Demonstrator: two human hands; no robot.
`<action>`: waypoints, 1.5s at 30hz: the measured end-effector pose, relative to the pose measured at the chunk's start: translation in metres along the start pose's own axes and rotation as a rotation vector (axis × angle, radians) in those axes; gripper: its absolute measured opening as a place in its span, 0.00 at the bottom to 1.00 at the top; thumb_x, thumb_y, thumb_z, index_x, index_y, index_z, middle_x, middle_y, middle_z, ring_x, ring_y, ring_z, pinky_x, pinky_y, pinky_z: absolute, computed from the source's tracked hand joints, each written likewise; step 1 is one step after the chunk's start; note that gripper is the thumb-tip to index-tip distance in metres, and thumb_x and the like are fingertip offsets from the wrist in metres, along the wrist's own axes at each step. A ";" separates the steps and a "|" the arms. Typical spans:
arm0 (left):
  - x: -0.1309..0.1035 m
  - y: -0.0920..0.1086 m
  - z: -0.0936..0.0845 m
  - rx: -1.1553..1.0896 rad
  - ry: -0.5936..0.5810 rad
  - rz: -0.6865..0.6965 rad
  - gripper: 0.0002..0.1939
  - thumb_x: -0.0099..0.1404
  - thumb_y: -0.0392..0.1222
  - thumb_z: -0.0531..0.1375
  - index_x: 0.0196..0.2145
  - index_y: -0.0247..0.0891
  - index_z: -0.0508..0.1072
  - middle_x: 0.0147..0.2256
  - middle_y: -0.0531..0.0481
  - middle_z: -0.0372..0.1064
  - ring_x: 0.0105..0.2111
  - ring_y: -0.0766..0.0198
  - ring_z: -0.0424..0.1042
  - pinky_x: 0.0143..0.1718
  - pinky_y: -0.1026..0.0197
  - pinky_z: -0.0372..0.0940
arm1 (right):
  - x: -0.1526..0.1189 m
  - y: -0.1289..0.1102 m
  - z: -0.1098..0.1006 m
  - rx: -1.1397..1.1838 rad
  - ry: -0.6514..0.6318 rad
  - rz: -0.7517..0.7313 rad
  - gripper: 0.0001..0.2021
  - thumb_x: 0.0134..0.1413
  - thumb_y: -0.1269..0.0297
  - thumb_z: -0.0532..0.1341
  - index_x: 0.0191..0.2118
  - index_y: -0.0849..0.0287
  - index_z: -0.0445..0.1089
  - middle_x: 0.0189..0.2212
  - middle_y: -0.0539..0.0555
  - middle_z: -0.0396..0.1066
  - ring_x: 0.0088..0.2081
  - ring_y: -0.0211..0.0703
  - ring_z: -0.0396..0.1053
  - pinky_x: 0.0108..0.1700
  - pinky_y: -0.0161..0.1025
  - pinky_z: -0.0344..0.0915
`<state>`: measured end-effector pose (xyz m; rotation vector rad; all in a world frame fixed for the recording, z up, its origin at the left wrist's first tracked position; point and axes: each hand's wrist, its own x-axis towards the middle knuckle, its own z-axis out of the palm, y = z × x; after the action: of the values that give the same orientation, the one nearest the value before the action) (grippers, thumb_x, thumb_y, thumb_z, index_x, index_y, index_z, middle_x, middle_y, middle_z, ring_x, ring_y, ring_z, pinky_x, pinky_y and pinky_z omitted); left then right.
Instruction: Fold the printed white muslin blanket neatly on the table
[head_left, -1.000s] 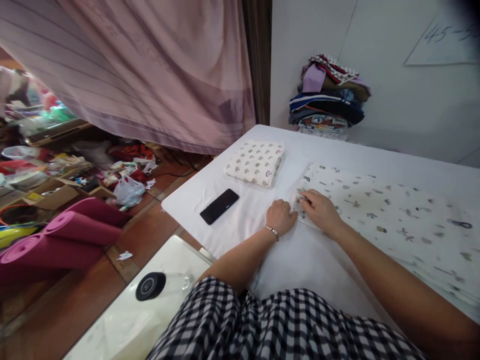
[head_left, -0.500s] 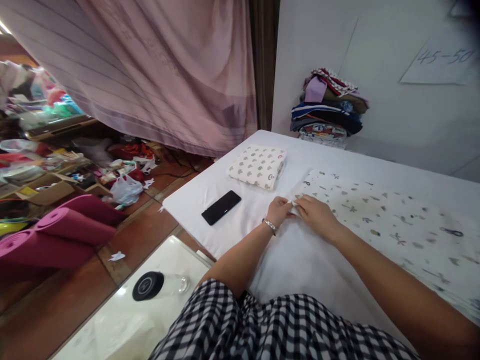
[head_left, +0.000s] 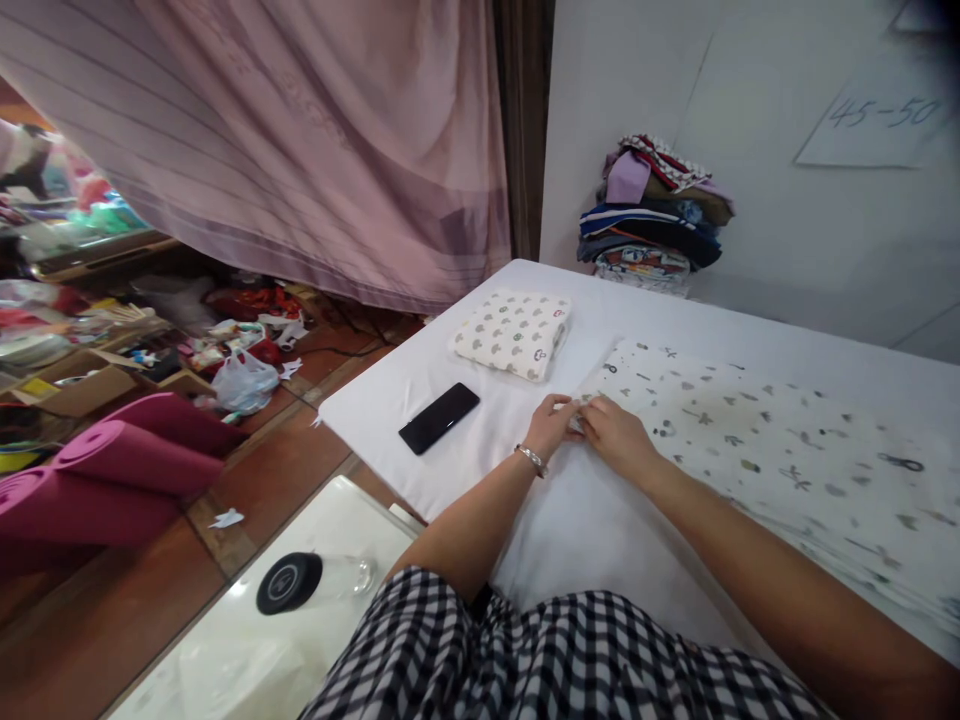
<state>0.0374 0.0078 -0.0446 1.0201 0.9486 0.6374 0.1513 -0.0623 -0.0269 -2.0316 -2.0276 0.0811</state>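
A white cloth with small printed figures (head_left: 750, 430) lies spread over the right part of the white-covered table (head_left: 600, 300). At its near left corner, my left hand (head_left: 551, 422) pinches the fabric with its fingers pressed together. My right hand (head_left: 611, 430) is right beside it, its fingertips also closed on the same corner. The two hands almost touch. Beyond them lies a folded cloth with a grey mushroom-like print (head_left: 514, 333). A black phone (head_left: 439, 418) rests to the left of my left hand.
Near the left edge stands a white surface (head_left: 345, 520) with a black-lidded clear bottle (head_left: 290, 583). Folded clothes (head_left: 649, 215) are stacked by the wall behind the table. Pink rolled mats (head_left: 127, 458) and a plastic bag (head_left: 244, 380) are on the floor, left.
Both hands have shifted slightly left, still pinching at the cloth's corner. The view has moved a little.
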 end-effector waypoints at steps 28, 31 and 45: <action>0.003 -0.003 -0.006 1.286 0.184 0.667 0.10 0.62 0.38 0.54 0.42 0.41 0.70 0.43 0.45 0.69 0.43 0.57 0.68 0.40 0.58 0.63 | -0.272 0.140 -0.041 -0.177 0.394 0.282 0.19 0.60 0.53 0.48 0.46 0.54 0.71 0.47 0.58 0.70 0.49 0.55 0.66 0.51 0.54 0.62; -0.008 -0.002 0.008 1.319 0.035 0.924 0.09 0.63 0.39 0.56 0.41 0.40 0.72 0.42 0.45 0.69 0.45 0.56 0.66 0.45 0.56 0.61 | -0.241 0.118 -0.044 -0.096 0.355 0.246 0.18 0.61 0.56 0.48 0.41 0.54 0.74 0.45 0.56 0.71 0.48 0.52 0.67 0.51 0.51 0.62; -0.005 -0.025 0.069 1.355 -0.359 0.971 0.08 0.66 0.37 0.54 0.37 0.38 0.74 0.37 0.48 0.71 0.40 0.60 0.66 0.47 0.56 0.59 | -0.183 0.114 -0.026 0.066 0.279 0.295 0.16 0.61 0.63 0.48 0.37 0.59 0.72 0.38 0.56 0.72 0.41 0.46 0.66 0.46 0.44 0.61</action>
<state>0.0967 -0.0351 -0.0511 2.7839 0.4127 0.4865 0.2648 -0.2452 -0.0556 -2.1492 -1.5335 -0.0731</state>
